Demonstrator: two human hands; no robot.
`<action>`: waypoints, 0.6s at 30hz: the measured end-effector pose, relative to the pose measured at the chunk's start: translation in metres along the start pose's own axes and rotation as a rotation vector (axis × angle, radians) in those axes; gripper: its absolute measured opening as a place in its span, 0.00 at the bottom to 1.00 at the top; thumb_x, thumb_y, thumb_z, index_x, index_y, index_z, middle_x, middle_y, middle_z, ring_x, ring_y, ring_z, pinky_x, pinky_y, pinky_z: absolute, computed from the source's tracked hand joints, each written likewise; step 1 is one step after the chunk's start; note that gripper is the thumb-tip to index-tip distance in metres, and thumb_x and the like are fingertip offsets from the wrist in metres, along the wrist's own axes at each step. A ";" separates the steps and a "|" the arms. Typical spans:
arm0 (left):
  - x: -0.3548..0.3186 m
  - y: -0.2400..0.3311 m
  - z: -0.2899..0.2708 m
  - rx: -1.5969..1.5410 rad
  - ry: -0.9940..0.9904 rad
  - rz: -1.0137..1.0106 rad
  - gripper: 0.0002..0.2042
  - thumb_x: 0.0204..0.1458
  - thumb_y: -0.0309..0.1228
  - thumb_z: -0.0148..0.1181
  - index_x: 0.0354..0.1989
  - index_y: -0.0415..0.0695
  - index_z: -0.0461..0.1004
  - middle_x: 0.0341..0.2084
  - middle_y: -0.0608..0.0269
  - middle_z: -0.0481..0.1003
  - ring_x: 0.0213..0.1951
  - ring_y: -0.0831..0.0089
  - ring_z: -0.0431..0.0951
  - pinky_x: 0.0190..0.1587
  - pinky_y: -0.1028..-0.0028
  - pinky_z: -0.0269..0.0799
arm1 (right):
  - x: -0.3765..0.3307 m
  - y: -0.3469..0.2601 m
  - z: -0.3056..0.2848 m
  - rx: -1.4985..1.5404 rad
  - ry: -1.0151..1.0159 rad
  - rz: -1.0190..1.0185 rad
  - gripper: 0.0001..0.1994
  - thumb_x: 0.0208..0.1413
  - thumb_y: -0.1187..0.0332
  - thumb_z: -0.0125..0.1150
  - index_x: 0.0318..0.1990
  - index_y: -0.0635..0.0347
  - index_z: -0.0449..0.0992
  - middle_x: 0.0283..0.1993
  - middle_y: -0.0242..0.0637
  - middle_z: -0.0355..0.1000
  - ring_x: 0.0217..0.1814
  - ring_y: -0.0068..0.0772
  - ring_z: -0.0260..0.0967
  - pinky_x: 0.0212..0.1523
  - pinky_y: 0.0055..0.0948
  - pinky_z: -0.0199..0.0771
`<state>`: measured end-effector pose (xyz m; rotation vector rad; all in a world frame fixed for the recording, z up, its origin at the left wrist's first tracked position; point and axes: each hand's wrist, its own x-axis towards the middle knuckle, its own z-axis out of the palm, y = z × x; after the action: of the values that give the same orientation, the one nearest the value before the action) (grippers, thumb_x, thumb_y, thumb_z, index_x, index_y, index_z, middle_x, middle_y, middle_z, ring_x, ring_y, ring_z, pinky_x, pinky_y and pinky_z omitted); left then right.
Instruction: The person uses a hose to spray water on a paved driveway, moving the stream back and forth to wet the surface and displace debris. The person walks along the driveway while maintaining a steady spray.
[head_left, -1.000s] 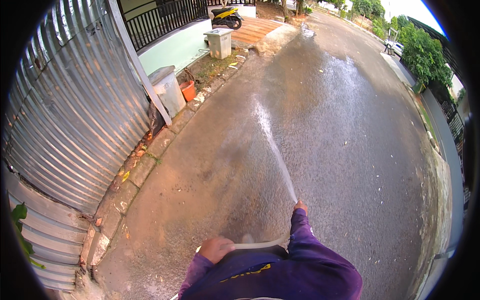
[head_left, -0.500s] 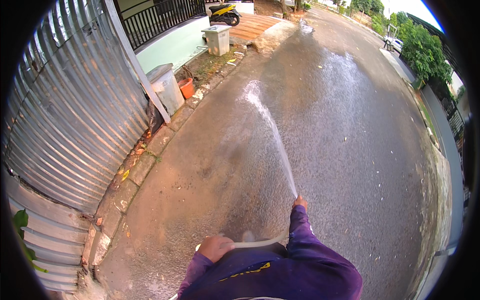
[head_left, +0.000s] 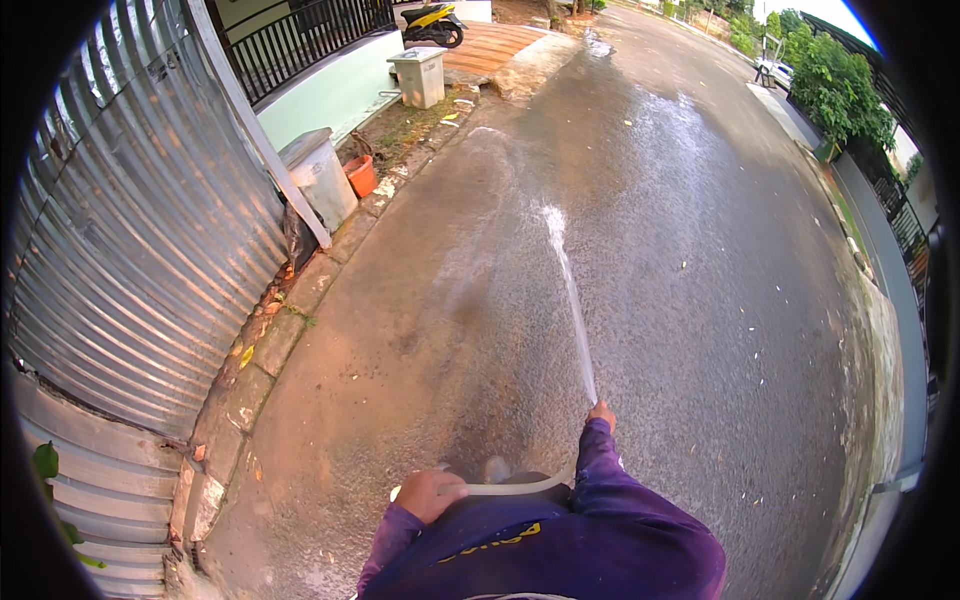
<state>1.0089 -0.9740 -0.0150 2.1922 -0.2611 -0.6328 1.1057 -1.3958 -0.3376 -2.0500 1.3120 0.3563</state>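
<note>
A pale hose (head_left: 515, 489) runs across the front of my body from one hand to the other. My left hand (head_left: 430, 494) is wrapped round it close to my waist. Stretched out ahead, my right hand (head_left: 601, 412) grips the hose's end, which the fingers mostly hide. From there a jet of water (head_left: 574, 300) shoots forward over the wet road (head_left: 680, 370) and breaks into white spray at its far tip. Purple sleeves cover both arms.
A corrugated metal fence (head_left: 150, 230) lines the left, with a stone kerb (head_left: 275, 340) below it. Beyond stand an orange pot (head_left: 361, 176), two grey bins (head_left: 420, 78) and a yellow motorbike (head_left: 434, 24). At the right are a green bush (head_left: 835, 100) and a low wall (head_left: 885, 220).
The water jet has swung to the right and its spray lands nearer to me. Both hands keep their hold on the hose. The view has shifted slightly.
</note>
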 end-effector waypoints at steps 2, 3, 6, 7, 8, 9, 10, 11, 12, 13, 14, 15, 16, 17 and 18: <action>0.000 0.002 0.001 0.003 -0.010 -0.016 0.15 0.53 0.44 0.63 0.38 0.45 0.83 0.35 0.52 0.81 0.40 0.51 0.81 0.47 0.60 0.74 | -0.026 -0.028 -0.016 -0.019 0.038 -0.038 0.17 0.63 0.56 0.45 0.50 0.49 0.78 0.51 0.53 0.76 0.56 0.56 0.74 0.56 0.48 0.73; 0.000 0.003 0.001 0.000 -0.014 -0.016 0.15 0.53 0.44 0.63 0.38 0.45 0.83 0.35 0.52 0.81 0.40 0.51 0.81 0.47 0.60 0.74 | -0.034 -0.038 -0.023 -0.016 0.075 -0.025 0.16 0.62 0.58 0.46 0.49 0.49 0.78 0.51 0.53 0.76 0.55 0.56 0.74 0.55 0.48 0.74; 0.000 0.005 0.001 -0.002 -0.019 -0.008 0.15 0.53 0.44 0.63 0.38 0.45 0.83 0.35 0.52 0.81 0.41 0.51 0.81 0.47 0.61 0.74 | -0.028 -0.040 -0.025 0.024 0.129 -0.059 0.13 0.60 0.60 0.49 0.47 0.50 0.77 0.49 0.52 0.77 0.53 0.58 0.75 0.53 0.49 0.75; 0.001 0.005 0.001 0.003 -0.020 -0.001 0.15 0.53 0.44 0.63 0.39 0.45 0.83 0.35 0.52 0.81 0.41 0.50 0.80 0.48 0.61 0.74 | -0.020 -0.039 -0.024 0.043 0.138 -0.082 0.13 0.60 0.61 0.50 0.46 0.51 0.77 0.48 0.51 0.77 0.52 0.58 0.75 0.52 0.49 0.76; 0.002 0.004 0.001 0.007 -0.020 0.009 0.15 0.53 0.44 0.63 0.39 0.45 0.83 0.35 0.51 0.81 0.41 0.50 0.80 0.48 0.60 0.74 | -0.009 -0.036 -0.022 0.063 0.144 -0.093 0.12 0.60 0.61 0.50 0.46 0.51 0.77 0.48 0.51 0.78 0.51 0.58 0.76 0.52 0.50 0.76; 0.003 0.002 0.003 0.014 -0.014 0.020 0.15 0.53 0.44 0.64 0.39 0.45 0.83 0.35 0.51 0.81 0.41 0.51 0.81 0.47 0.61 0.74 | 0.000 -0.034 -0.021 0.082 0.150 -0.103 0.12 0.60 0.60 0.50 0.46 0.51 0.77 0.47 0.51 0.78 0.51 0.59 0.76 0.51 0.50 0.76; 0.003 -0.001 0.005 0.023 0.000 0.019 0.15 0.52 0.44 0.65 0.39 0.45 0.83 0.35 0.51 0.81 0.40 0.52 0.81 0.46 0.62 0.75 | -0.003 -0.040 -0.020 0.099 0.144 -0.120 0.12 0.60 0.60 0.50 0.45 0.51 0.76 0.47 0.51 0.78 0.50 0.59 0.76 0.51 0.50 0.76; 0.003 -0.003 0.006 0.032 0.014 0.018 0.16 0.51 0.44 0.66 0.39 0.45 0.83 0.35 0.51 0.81 0.40 0.53 0.82 0.46 0.63 0.75 | -0.006 -0.044 -0.020 0.071 0.169 -0.146 0.13 0.59 0.59 0.50 0.45 0.51 0.77 0.46 0.52 0.78 0.50 0.59 0.76 0.51 0.50 0.76; 0.003 -0.004 0.006 0.035 0.015 0.006 0.16 0.51 0.44 0.66 0.39 0.45 0.83 0.35 0.51 0.82 0.40 0.53 0.82 0.46 0.63 0.75 | -0.010 -0.048 -0.021 0.044 0.195 -0.172 0.14 0.59 0.58 0.50 0.44 0.52 0.78 0.45 0.53 0.78 0.50 0.59 0.76 0.51 0.50 0.75; 0.001 -0.003 0.005 0.037 0.018 -0.010 0.16 0.51 0.44 0.66 0.39 0.45 0.83 0.35 0.51 0.82 0.40 0.53 0.82 0.46 0.63 0.75 | -0.022 -0.058 -0.026 0.015 0.218 -0.200 0.15 0.58 0.58 0.51 0.44 0.53 0.79 0.44 0.54 0.78 0.50 0.59 0.76 0.52 0.50 0.75; 0.001 -0.003 0.004 0.037 0.017 -0.019 0.16 0.51 0.45 0.66 0.40 0.45 0.83 0.35 0.51 0.82 0.40 0.53 0.82 0.46 0.63 0.75 | -0.026 -0.066 -0.031 0.084 0.212 -0.153 0.16 0.57 0.57 0.51 0.44 0.54 0.80 0.44 0.55 0.78 0.50 0.59 0.76 0.52 0.49 0.75; 0.001 -0.004 0.005 0.033 0.023 -0.011 0.16 0.51 0.45 0.66 0.40 0.45 0.83 0.35 0.51 0.82 0.40 0.53 0.82 0.46 0.63 0.75 | -0.030 -0.073 -0.034 0.153 0.204 -0.106 0.18 0.56 0.56 0.51 0.43 0.55 0.81 0.44 0.55 0.78 0.49 0.59 0.76 0.52 0.49 0.74; 0.001 -0.006 0.006 0.029 0.026 0.000 0.16 0.51 0.45 0.66 0.40 0.45 0.83 0.35 0.51 0.82 0.40 0.53 0.82 0.46 0.63 0.75 | -0.030 -0.075 -0.037 0.223 0.198 -0.056 0.19 0.55 0.55 0.51 0.43 0.57 0.82 0.43 0.56 0.78 0.49 0.59 0.76 0.52 0.49 0.74; 0.001 -0.007 0.007 0.026 0.030 0.010 0.17 0.51 0.44 0.66 0.40 0.44 0.83 0.36 0.51 0.82 0.41 0.53 0.82 0.46 0.63 0.75 | -0.029 -0.076 -0.037 0.257 0.201 -0.052 0.20 0.55 0.54 0.51 0.42 0.58 0.82 0.43 0.57 0.78 0.50 0.59 0.76 0.52 0.49 0.74; 0.001 -0.006 0.007 0.021 0.025 0.005 0.17 0.51 0.44 0.66 0.40 0.44 0.83 0.36 0.51 0.82 0.41 0.53 0.82 0.47 0.63 0.75 | -0.026 -0.077 -0.036 0.290 0.203 -0.049 0.22 0.54 0.53 0.50 0.42 0.59 0.83 0.43 0.57 0.78 0.50 0.59 0.76 0.52 0.49 0.73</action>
<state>1.0065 -0.9748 -0.0238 2.2172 -0.2608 -0.6023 1.1575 -1.3801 -0.2670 -1.9039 1.3418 -0.0652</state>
